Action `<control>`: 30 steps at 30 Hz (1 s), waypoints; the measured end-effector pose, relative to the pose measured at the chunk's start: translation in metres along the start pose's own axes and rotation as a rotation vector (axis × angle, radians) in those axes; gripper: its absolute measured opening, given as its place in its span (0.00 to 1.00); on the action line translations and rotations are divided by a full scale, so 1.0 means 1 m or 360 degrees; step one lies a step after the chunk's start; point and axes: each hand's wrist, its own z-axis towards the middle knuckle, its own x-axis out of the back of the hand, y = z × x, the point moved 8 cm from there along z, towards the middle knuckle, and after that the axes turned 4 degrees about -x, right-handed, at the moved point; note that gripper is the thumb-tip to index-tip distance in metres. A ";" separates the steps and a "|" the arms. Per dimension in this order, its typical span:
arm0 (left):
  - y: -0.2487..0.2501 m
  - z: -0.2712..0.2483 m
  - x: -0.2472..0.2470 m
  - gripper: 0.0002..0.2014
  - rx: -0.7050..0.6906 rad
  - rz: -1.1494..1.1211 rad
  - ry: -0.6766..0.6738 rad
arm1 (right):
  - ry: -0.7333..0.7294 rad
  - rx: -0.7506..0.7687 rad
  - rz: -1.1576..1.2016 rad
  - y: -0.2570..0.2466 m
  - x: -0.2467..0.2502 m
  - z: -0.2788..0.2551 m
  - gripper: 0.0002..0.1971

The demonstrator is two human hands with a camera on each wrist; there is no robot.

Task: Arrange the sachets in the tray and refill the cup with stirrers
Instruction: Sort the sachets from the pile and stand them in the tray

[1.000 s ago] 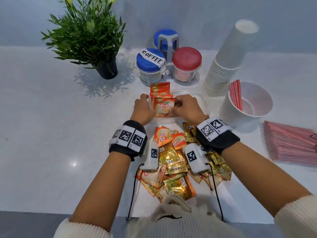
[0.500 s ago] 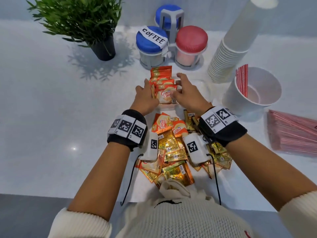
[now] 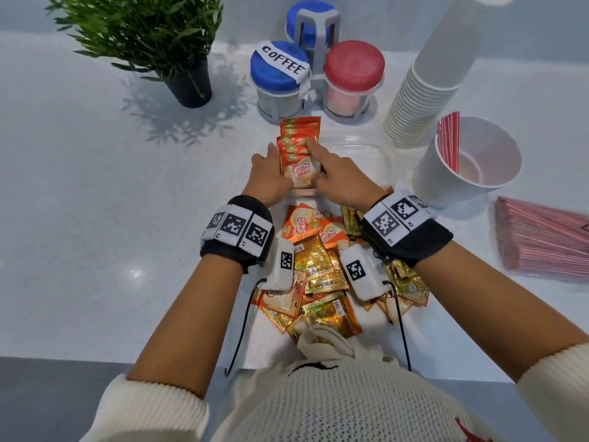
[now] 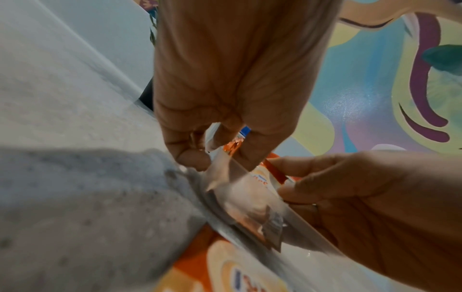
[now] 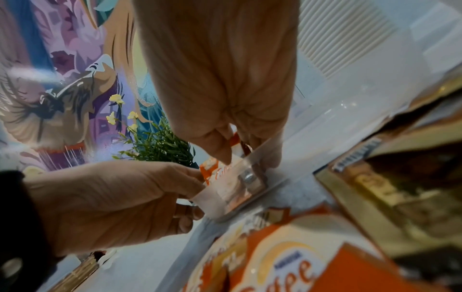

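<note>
White counter, clear tray [image 3: 360, 145] at centre: both hands squaring up the creamer row [image 3: 298, 148] in tray's L side.

L hand [image 3: 271, 178] is cupping the row's L edge, fingers curled round it; R hand [image 3: 338, 177] is bracing the R edge, fingertips on the front sachet [image 3: 301, 175], thumb tucked behind. Sachets are standing on edge, overlapped front to back, leaning a bit. To do well, my read: keep pressure even from both sides so pack stays upright, tap bottoms flat on tray floor, slide whole row back to far wall before letting go, else likely to fan out. Loose pile [image 3: 331, 275] is lying near edge of counter, under the wrists, not yet sorted. Cup [image 3: 471, 183] at R is holding few stirrers [image 3: 449, 141]; spare stirrer pack [image 3: 548, 240] beside it, untouched.
</note>
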 end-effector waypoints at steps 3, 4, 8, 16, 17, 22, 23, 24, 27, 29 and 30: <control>0.000 -0.003 0.000 0.23 0.0015 -0.0018 -0.0026 | 0.0030 -0.0015 0.0119 0.004 0.003 -0.002 0.32; -0.001 -0.004 0.000 0.21 0.0028 -0.0037 -0.0034 | 0.0067 -0.0001 0.0178 0.003 0.006 -0.004 0.33; -0.007 -0.011 0.007 0.23 0.0074 -0.0110 -0.0004 | 0.0414 0.0086 0.0348 0.000 0.031 -0.018 0.30; -0.024 -0.033 0.007 0.29 0.0221 -0.0147 -0.0035 | 0.0027 0.0149 0.0036 0.002 0.002 -0.039 0.11; -0.025 -0.036 0.006 0.29 0.0230 -0.0159 -0.0042 | -0.0087 0.0127 -0.0085 0.006 -0.008 -0.042 0.13; -0.024 -0.051 -0.002 0.35 0.0230 -0.0208 -0.0111 | -0.0130 0.0002 -0.0437 0.024 -0.022 -0.047 0.19; -0.023 -0.053 -0.004 0.34 0.0209 -0.0172 -0.0135 | -0.0105 -0.0022 -0.0516 0.028 -0.022 -0.046 0.20; -0.022 -0.056 -0.006 0.32 0.0187 -0.0126 -0.0165 | -0.0087 -0.0048 -0.0584 0.031 -0.022 -0.045 0.22; -0.018 -0.061 -0.014 0.22 0.0134 -0.0043 -0.0243 | -0.0081 -0.0136 -0.0614 0.038 -0.022 -0.043 0.20; -0.014 -0.065 -0.018 0.19 0.0091 -0.0010 -0.0255 | -0.0072 -0.0153 -0.0550 0.039 -0.020 -0.042 0.14; -0.011 -0.067 -0.019 0.18 0.0064 0.0019 -0.0254 | -0.0076 -0.0150 -0.0492 0.040 -0.019 -0.042 0.12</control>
